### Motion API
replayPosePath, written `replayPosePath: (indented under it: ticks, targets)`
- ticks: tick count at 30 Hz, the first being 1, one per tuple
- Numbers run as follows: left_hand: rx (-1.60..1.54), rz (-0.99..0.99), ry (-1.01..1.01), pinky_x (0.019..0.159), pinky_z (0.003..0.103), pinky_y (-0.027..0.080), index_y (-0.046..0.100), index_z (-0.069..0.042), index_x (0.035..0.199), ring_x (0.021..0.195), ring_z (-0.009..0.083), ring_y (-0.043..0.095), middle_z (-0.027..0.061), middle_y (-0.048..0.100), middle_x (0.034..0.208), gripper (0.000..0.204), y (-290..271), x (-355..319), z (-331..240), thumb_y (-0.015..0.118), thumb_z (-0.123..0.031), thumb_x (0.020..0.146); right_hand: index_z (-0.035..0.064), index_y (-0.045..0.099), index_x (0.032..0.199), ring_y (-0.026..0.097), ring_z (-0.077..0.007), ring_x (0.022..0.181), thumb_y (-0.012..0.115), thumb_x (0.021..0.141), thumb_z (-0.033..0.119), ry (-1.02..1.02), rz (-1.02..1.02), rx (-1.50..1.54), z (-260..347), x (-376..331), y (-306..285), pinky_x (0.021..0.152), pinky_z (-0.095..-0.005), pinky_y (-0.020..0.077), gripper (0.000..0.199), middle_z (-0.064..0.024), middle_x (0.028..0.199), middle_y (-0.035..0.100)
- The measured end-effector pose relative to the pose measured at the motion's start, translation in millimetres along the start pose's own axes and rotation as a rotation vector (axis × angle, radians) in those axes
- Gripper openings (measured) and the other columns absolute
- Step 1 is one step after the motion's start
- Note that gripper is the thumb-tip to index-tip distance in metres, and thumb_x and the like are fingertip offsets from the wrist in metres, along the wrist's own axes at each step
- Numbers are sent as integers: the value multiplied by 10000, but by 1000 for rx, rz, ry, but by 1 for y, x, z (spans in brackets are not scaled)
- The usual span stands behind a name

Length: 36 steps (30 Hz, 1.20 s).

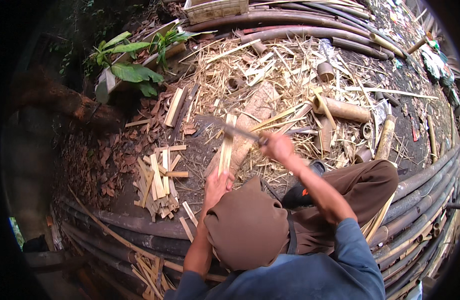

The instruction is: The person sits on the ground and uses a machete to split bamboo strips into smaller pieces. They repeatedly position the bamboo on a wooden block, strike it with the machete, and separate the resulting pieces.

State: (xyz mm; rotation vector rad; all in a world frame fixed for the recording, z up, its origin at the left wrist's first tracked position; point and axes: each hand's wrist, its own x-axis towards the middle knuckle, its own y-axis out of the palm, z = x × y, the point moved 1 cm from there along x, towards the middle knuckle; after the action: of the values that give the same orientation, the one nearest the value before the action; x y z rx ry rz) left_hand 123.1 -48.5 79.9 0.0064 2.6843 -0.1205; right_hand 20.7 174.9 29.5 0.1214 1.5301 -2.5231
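My left hand [219, 185] is closed around the near end of a pale split bamboo piece [225, 156], which points away from me. In my right hand [278, 148] is the handle of a knife [246, 133]. Its long blade, blurred by motion, crosses the bamboo near the far end; I cannot tell how deep it sits. Beneath and beside the bamboo lies a light brown wooden log [260, 104]. A rounded brown cloth shape [247, 225] rises between my forearms and hides part of the ground.
Cut bamboo slats [160, 175] lie in a pile on the left. Shavings and bamboo tube sections [345, 109] cover the ground ahead and right. Long poles [420, 192] run along the right and near sides. A leafy plant [132, 70] and a pale crate [215, 9] are farther off.
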Motion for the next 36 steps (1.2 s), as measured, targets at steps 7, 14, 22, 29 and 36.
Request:
replayPosePath:
  ticks: [7,14,22,29,36]
  targets:
    - [-194,69,-12,476,229,413,518,12,1066,620,87,528,61,585,869,224,5,17,-13,516,-196,982,72,553,777,631,-249,537,718,726,192,-419,-222,-28,24,-8,2,472,-402,482,210,-108,659,638]
    - [-103,50,67,578,245,442,594,5,1046,670,69,522,10,577,776,227,-26,-20,39,518,-203,996,130,688,1098,552,-153,477,627,815,191,283,-34,43,-63,36,-11,395,-328,433,296,-32,576,591]
    - [-14,397,-160,600,285,505,559,-9,1204,694,123,595,65,633,820,461,-30,7,-31,475,-415,1002,43,662,896,631,-338,574,665,767,231,-433,-134,223,17,16,-25,568,-450,508,229,-174,674,648]
    - [-678,255,263,958,488,441,274,-54,1497,1214,310,484,202,497,1332,1105,-10,41,30,267,-891,775,-11,695,881,661,-355,603,612,754,238,-51,-139,464,30,-2,13,630,-442,535,292,-210,644,652]
    - [-408,-151,603,1115,421,326,203,-69,1503,1355,315,380,218,393,1443,650,56,79,36,388,-457,1015,-82,672,870,678,-340,652,624,780,281,177,-111,661,51,-3,26,644,-450,517,378,-239,707,669]
